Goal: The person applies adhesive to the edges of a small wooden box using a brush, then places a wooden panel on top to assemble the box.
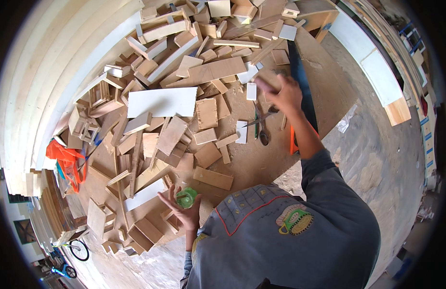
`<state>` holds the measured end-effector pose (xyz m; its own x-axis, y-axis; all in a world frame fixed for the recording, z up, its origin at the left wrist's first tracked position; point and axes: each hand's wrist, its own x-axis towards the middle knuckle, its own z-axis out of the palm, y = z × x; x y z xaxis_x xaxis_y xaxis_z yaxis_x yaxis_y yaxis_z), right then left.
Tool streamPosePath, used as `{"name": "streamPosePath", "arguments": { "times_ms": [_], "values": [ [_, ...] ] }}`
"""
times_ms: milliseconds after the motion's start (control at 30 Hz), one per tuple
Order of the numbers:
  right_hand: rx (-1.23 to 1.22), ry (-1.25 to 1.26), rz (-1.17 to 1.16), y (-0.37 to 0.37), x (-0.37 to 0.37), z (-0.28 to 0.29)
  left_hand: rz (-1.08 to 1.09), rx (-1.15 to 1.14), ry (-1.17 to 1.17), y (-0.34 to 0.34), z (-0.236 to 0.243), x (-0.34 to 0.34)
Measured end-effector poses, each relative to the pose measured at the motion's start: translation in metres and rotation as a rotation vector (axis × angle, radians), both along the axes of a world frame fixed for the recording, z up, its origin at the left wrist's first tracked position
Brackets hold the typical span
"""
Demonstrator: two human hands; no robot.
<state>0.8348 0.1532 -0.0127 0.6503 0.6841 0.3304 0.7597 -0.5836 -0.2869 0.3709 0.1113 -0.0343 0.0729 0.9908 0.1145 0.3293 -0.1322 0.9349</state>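
Observation:
At the table's near edge, my left hand [188, 217] cradles a small green translucent container [186, 197] between thumb and fingers. Something brown shows at the container's top; I cannot make out what. My right hand [286, 95] reaches over the right part of the table, its fingers smeared by motion. A light brown wooden block lies right by those fingers, and whether they touch it I cannot tell. Below this hand are dark-handled scissors [263, 130], with a green pencil-like stick [256, 124] beside them. A small white block [251, 91] lies just left of the hand.
Wooden offcuts and boards crowd the table [280, 159], among them a white panel [161, 101] and a long plank [216, 71]. A hand saw with a dark blade [302, 79] and orange handle [293, 140] lies along the right. An orange bag [66, 159] hangs at the left.

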Motion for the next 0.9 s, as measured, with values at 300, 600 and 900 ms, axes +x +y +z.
{"name": "streamPosePath", "arguments": {
  "times_ms": [300,600,900],
  "values": [
    [-0.002,-0.293,0.046,0.079,0.082,-0.010,0.171,0.032,0.042,0.009,0.023,0.020],
    [-0.138,-0.052,0.479,0.176,0.048,-0.015,-0.025,0.091,-0.035,0.096,0.036,0.074],
    [-0.130,0.230,0.730,0.150,0.068,0.002,-0.140,0.290,0.135,0.176,0.044,0.122]
  ]
}}
